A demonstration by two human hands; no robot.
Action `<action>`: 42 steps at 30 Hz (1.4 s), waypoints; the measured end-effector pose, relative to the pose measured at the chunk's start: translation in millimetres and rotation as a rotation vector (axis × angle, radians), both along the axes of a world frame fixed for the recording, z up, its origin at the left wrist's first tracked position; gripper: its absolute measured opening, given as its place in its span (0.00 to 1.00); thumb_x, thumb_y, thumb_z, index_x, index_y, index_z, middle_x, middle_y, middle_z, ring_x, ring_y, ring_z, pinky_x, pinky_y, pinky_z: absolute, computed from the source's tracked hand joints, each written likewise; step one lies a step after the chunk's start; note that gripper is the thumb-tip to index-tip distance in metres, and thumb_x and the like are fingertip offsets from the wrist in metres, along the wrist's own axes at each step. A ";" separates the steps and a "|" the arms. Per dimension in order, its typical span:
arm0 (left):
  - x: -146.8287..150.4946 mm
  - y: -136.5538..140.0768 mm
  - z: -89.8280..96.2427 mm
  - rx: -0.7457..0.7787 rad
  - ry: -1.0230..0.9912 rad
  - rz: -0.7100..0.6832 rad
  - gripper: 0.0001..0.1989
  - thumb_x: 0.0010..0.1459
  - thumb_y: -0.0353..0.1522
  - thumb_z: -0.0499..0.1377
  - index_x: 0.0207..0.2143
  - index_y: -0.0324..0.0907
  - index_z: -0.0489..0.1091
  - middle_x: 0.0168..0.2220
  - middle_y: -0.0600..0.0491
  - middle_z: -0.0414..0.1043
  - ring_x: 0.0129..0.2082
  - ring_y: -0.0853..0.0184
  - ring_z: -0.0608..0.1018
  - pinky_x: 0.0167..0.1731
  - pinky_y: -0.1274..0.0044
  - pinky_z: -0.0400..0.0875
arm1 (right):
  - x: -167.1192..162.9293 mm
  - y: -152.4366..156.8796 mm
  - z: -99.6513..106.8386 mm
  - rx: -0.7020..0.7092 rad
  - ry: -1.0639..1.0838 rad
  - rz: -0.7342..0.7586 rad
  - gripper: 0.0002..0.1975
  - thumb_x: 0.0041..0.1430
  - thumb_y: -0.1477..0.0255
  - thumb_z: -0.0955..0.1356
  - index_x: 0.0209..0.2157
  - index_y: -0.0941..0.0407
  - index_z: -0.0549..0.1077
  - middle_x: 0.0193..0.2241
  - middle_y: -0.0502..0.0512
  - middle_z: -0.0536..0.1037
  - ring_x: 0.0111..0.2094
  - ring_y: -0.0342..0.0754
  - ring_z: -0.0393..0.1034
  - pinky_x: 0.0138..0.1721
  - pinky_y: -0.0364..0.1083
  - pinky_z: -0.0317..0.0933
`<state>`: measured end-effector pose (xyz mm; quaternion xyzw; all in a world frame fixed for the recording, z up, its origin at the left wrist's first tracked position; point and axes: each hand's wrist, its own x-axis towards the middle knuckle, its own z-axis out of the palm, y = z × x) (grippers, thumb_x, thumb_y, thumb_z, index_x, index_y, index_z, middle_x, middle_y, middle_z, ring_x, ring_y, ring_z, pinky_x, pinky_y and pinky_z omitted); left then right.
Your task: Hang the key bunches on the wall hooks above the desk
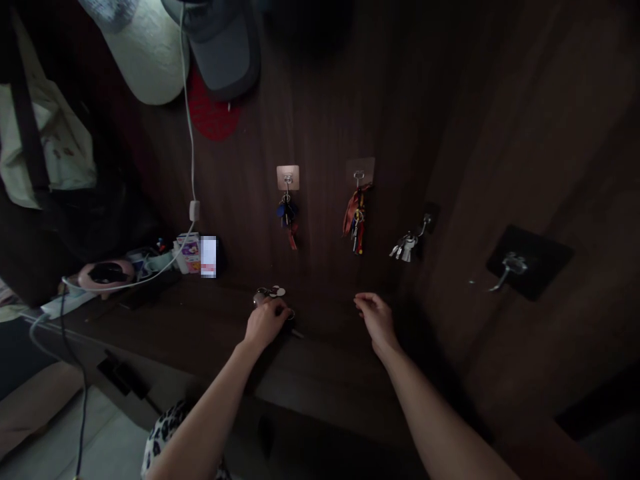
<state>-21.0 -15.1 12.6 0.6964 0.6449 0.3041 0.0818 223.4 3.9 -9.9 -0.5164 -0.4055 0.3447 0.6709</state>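
My left hand (266, 321) rests low over the dark wooden shelf, its fingers closed on a bunch of keys (278, 291). Pale round tags and a ring stick out beyond the fingers, and a key (297, 333) shows near the thumb. To the right, my right hand (377, 321) hovers near the back panel with thumb and fingers drawn together; nothing shows between them. Above the hands, a key bunch with blue heads (287, 212) and one with a red ribbon (356, 217) hang from hooks. Silver keys (406, 247) hang from a side hook.
A bare hook on a black pad (520, 263) juts from the right wall. Small boxes (190, 253), a pink round device (106, 273) and a white cable (190, 133) are at the left. Caps (220, 57) and a cloth bag (47, 133) hang above.
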 end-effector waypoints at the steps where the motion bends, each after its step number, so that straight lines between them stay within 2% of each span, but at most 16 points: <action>1: 8.6 2.7 1.3 0.000 -0.004 0.007 0.08 0.53 0.38 0.56 0.30 0.46 0.73 0.37 0.52 0.72 0.34 0.64 0.74 0.34 0.75 0.65 | 0.1 0.0 0.1 0.001 -0.009 -0.002 0.12 0.37 0.64 0.69 0.25 0.55 0.71 0.22 0.50 0.72 0.26 0.46 0.65 0.26 0.43 0.56; 7: 55.5 28.2 2.9 -0.060 -0.306 -0.018 0.05 0.51 0.31 0.57 0.27 0.43 0.72 0.28 0.52 0.74 0.34 0.64 0.76 0.34 0.76 0.67 | 0.6 0.9 -0.5 0.048 -0.191 0.032 0.10 0.40 0.63 0.67 0.24 0.55 0.71 0.22 0.51 0.73 0.27 0.48 0.66 0.29 0.45 0.58; 10: 70.5 32.2 -2.7 -0.087 -0.395 -0.079 0.07 0.54 0.28 0.53 0.33 0.42 0.71 0.29 0.54 0.75 0.28 0.69 0.77 0.28 0.80 0.69 | -2.1 0.4 -1.6 0.077 -0.329 0.070 0.08 0.44 0.65 0.65 0.24 0.54 0.71 0.23 0.51 0.74 0.29 0.49 0.68 0.33 0.47 0.60; 13: 72.6 27.6 -8.5 -0.108 -0.527 -0.138 0.11 0.56 0.28 0.50 0.40 0.42 0.68 0.32 0.54 0.74 0.26 0.71 0.77 0.22 0.82 0.69 | -5.5 -2.4 -1.7 0.094 -0.472 0.142 0.08 0.48 0.68 0.63 0.26 0.54 0.72 0.26 0.52 0.75 0.31 0.49 0.69 0.36 0.47 0.60; 16: 64.1 22.0 -10.8 -0.071 -0.619 -0.220 0.09 0.55 0.32 0.52 0.38 0.42 0.69 0.29 0.55 0.73 0.28 0.70 0.77 0.20 0.82 0.69 | -5.7 -8.7 1.2 0.102 -0.647 0.205 0.09 0.50 0.71 0.62 0.30 0.54 0.73 0.31 0.52 0.76 0.35 0.48 0.69 0.39 0.47 0.59; 18: 57.8 19.8 -9.9 -0.017 -0.591 -0.243 0.08 0.55 0.33 0.53 0.36 0.42 0.70 0.27 0.55 0.72 0.27 0.69 0.77 0.20 0.82 0.69 | -3.6 -15.1 5.2 0.074 -0.781 0.225 0.09 0.51 0.73 0.62 0.31 0.53 0.73 0.33 0.52 0.76 0.37 0.48 0.68 0.41 0.47 0.58; 21: 54.0 17.2 -6.0 0.102 -0.503 -0.295 0.09 0.55 0.34 0.53 0.36 0.43 0.71 0.31 0.54 0.74 0.31 0.68 0.76 0.27 0.78 0.71 | 0.6 -26.1 12.5 -0.020 -0.972 0.252 0.08 0.51 0.74 0.64 0.31 0.52 0.74 0.35 0.53 0.75 0.41 0.50 0.66 0.45 0.50 0.56; 24: 57.0 13.1 -2.5 0.222 -0.388 -0.458 0.09 0.56 0.33 0.53 0.37 0.45 0.72 0.38 0.52 0.73 0.40 0.67 0.74 0.42 0.74 0.69 | 3.1 -33.9 18.3 -0.104 -1.096 0.298 0.07 0.47 0.72 0.68 0.32 0.50 0.75 0.40 0.53 0.74 0.44 0.52 0.64 0.46 0.52 0.54; 26: 60.0 9.9 -1.5 0.235 -0.322 -0.553 0.10 0.56 0.32 0.54 0.38 0.46 0.73 0.40 0.52 0.71 0.43 0.66 0.73 0.47 0.72 0.67 | 4.1 -35.3 20.0 -0.122 -1.126 0.321 0.06 0.47 0.72 0.69 0.30 0.51 0.75 0.40 0.52 0.74 0.45 0.53 0.64 0.46 0.53 0.53; 29: 62.4 6.3 -1.6 0.199 -0.259 -0.611 0.10 0.56 0.32 0.55 0.38 0.47 0.74 0.41 0.51 0.70 0.45 0.65 0.72 0.48 0.71 0.65 | 6.8 -32.4 19.8 -0.081 -1.051 0.349 0.04 0.49 0.73 0.67 0.29 0.52 0.73 0.35 0.51 0.75 0.41 0.50 0.66 0.43 0.51 0.55; 32: 62.5 4.5 -1.3 0.173 -0.239 -0.610 0.09 0.56 0.33 0.55 0.38 0.47 0.74 0.42 0.51 0.70 0.45 0.65 0.71 0.50 0.70 0.63 | 9.5 -27.8 20.0 0.014 -0.818 0.334 0.05 0.51 0.73 0.64 0.30 0.52 0.71 0.29 0.49 0.75 0.35 0.47 0.68 0.39 0.47 0.58; 37: 63.9 1.9 1.8 0.159 -0.268 -0.586 0.10 0.56 0.34 0.55 0.40 0.46 0.72 0.42 0.50 0.71 0.46 0.64 0.71 0.50 0.70 0.63 | 4.5 -27.5 27.2 0.173 -0.457 0.207 0.08 0.48 0.69 0.67 0.34 0.53 0.70 0.28 0.50 0.75 0.33 0.47 0.70 0.36 0.46 0.61; 42: 68.2 0.0 3.3 0.180 -0.342 -0.584 0.09 0.56 0.36 0.56 0.37 0.44 0.72 0.39 0.50 0.72 0.43 0.65 0.72 0.47 0.72 0.65 | -4.5 -32.0 32.1 0.206 -0.337 0.243 0.12 0.47 0.68 0.69 0.36 0.54 0.70 0.27 0.51 0.76 0.32 0.47 0.71 0.35 0.46 0.62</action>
